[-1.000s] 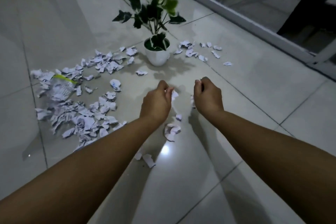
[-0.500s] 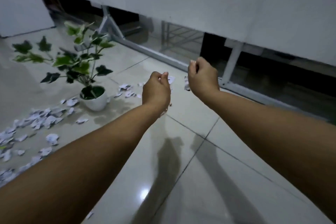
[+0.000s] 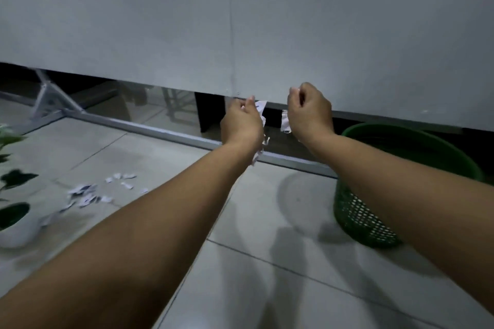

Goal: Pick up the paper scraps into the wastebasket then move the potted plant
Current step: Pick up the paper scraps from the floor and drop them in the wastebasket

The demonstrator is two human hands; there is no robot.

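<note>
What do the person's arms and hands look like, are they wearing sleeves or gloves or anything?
Both arms are bare all the way up as far as the picture shows: no sleeves. The left hand and the right hand have no gloves, and no watch, bracelet or ring shows on the wrists or fingers seen here. The picture is dim and a little blurred, so very small things could be missed.

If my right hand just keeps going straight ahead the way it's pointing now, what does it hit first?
Probably the grey wall panel directly beyond the right hand, near its lower edge. Depth is unclear, so it might slip into the dark gap below. The green wastebasket sits off to its right.
</note>
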